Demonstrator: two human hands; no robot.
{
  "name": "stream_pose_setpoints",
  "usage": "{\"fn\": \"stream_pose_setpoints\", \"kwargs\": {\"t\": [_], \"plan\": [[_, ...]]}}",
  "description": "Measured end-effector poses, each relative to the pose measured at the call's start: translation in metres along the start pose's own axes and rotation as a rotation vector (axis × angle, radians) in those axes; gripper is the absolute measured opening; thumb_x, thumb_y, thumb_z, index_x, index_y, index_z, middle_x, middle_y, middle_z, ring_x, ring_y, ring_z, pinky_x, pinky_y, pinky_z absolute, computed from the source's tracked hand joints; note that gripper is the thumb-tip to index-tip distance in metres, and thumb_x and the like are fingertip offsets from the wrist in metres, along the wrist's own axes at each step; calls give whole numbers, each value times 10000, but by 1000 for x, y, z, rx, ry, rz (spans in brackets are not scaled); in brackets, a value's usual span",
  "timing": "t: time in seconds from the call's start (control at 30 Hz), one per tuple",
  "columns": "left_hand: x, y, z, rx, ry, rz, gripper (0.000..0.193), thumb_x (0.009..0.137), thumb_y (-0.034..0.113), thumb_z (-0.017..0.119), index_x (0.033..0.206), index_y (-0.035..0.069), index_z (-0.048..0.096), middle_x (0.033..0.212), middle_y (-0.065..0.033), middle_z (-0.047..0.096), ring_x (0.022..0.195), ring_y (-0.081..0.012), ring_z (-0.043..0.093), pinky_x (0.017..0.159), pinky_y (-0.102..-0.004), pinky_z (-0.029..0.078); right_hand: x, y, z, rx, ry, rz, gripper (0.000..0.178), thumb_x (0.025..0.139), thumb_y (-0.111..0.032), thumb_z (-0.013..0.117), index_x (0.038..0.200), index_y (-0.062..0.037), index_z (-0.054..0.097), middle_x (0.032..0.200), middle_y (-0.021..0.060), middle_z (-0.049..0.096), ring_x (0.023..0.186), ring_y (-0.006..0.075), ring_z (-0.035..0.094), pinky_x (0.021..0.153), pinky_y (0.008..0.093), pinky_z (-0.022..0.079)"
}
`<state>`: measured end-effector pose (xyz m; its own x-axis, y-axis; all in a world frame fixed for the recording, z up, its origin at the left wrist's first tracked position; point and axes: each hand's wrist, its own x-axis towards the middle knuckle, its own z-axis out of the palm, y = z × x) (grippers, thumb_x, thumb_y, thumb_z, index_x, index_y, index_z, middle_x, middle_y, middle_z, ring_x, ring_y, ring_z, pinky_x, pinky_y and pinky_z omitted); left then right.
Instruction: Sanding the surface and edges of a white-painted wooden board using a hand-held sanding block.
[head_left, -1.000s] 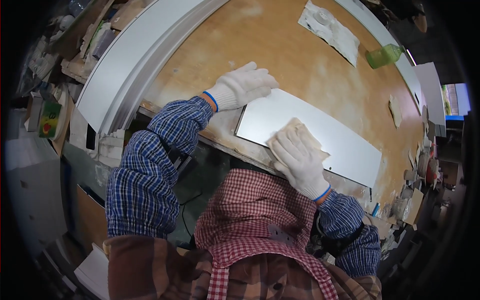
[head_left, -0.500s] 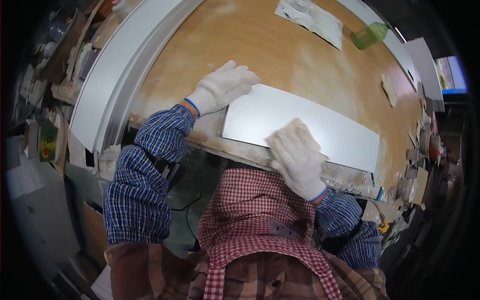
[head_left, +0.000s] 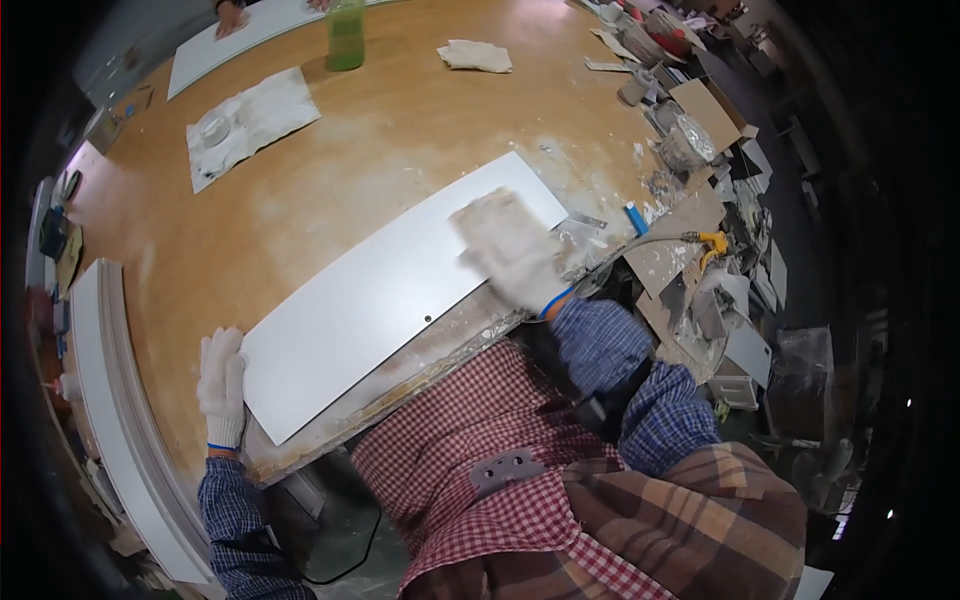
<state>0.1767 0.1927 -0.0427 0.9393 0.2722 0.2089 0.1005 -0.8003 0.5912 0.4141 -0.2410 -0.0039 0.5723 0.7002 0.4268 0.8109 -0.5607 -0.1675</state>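
Observation:
A long white panel (head_left: 350,300) lies flat near the table's front edge, with a small dark round spot close to its near side. My left hand (head_left: 222,385), in a white knit glove, rests against the panel's left end with its fingers stretched out. Toward the right end, my gloved right hand (head_left: 525,268) presses a beige cloth (head_left: 488,222) onto the panel's top face. The right hand and cloth are smeared by motion, and the palm side is hidden.
The brown tabletop (head_left: 390,130) holds a green bottle (head_left: 346,38), a folded cloth (head_left: 475,56) and a white sheet (head_left: 255,125) bearing a small round container. Stacked white strips (head_left: 125,420) stand at left. A yellow air gun (head_left: 712,245) lies at right. Another person's hand (head_left: 232,18) touches a far panel.
The view has turned to the right. My right hand and the cloth have slid from the panel's middle toward its right end; my left hand stays at the left end.

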Motion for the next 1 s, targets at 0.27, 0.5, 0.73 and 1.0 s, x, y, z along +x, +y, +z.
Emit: {"fn": "stream_pose_setpoints", "kwargs": {"t": [0.27,0.5,0.73,1.0], "plan": [[-10,-24,0,89,-17,25,365,1060,180,478,1336,-2,632,1389,-182,637,1414,-363,496,1261,-459,250,41,-87,8,2,-508,287,392,899,-253,587,1228,-51,657,1221,202,646,1216,386,566,1103,482,420],[-9,-20,0,81,-20,6,376,1061,195,471,1340,-2,630,1395,-178,636,1415,-365,496,1268,-480,239,14,-39,-17,-52,-228,2,460,858,-301,645,1241,-48,655,1205,143,658,1164,342,592,1038,472,464],[-3,-19,1,96,-80,-8,412,1084,229,442,1399,14,598,1467,-179,587,1465,-363,434,1259,-456,232,-6,26,39,-64,106,325,445,950,-234,521,1330,-8,568,1328,217,558,1289,373,497,1095,490,389],[-9,-20,1,69,5,-21,332,1033,130,512,1297,-4,662,1348,-187,664,1389,-377,522,1253,-482,267,48,-63,12,74,-448,-156,533,890,-365,662,1322,-59,606,1336,165,607,1330,364,508,1144,502,383]]}}
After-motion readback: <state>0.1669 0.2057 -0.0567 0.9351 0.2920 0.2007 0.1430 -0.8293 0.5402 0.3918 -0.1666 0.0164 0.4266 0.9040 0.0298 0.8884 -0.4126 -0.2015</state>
